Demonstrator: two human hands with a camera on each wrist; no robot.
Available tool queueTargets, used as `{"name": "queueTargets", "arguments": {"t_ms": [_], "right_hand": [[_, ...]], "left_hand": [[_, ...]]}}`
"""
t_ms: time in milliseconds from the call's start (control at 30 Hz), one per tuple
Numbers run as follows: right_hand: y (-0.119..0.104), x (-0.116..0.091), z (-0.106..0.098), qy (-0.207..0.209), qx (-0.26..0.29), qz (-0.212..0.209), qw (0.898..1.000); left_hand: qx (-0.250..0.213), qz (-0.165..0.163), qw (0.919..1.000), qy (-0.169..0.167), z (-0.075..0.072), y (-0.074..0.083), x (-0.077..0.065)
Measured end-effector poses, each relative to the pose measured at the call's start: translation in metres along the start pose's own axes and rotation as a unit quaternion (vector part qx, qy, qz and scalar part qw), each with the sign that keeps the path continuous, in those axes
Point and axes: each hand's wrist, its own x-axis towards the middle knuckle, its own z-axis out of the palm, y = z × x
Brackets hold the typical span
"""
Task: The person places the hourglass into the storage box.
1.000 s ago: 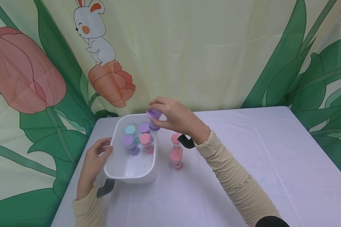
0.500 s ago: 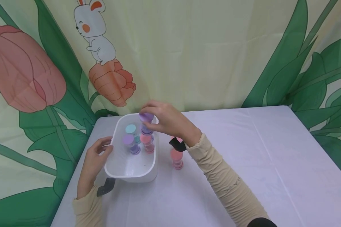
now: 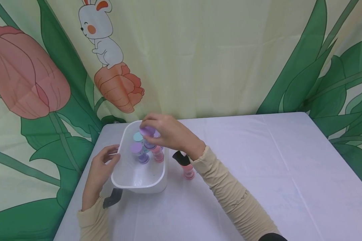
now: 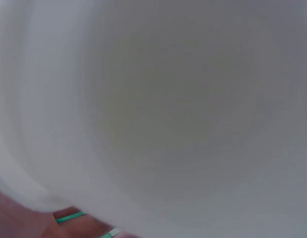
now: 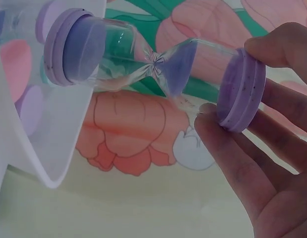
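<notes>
My right hand (image 3: 173, 133) pinches the purple end cap of an hourglass (image 5: 153, 64) between thumb and fingers. It holds this hourglass over a white plastic bin (image 3: 135, 179). Inside the bin stand a purple hourglass (image 3: 138, 152), a pink hourglass (image 3: 158, 154) and one with a light blue cap (image 3: 138, 136); another purple one is mostly covered by the right hand. At the bin's left side, my left hand (image 3: 99, 170) rests its fingertips against the outer wall. The left wrist view is filled by the blurred white bin wall (image 4: 183, 99).
A pink hourglass (image 3: 188, 172) stands on the white-covered table (image 3: 259, 167) to the right of the bin, partly behind the black wrist strap (image 3: 181, 158). A printed curtain (image 3: 217, 60) hangs along the table's back edge.
My right hand has carried the purple hourglass left, from the bin's right back corner to above the other hourglasses. The left hand has stayed at the bin's side.
</notes>
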Motion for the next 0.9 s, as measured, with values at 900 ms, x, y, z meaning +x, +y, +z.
{"name": "queueTargets", "arguments": {"t_ms": [900], "right_hand": [[-0.010,0.005,0.040,-0.075,-0.026,-0.005,0.997]], "left_hand": [[-0.003,0.009,0.9999,-0.009,-0.001,-0.002,0.001]]}}
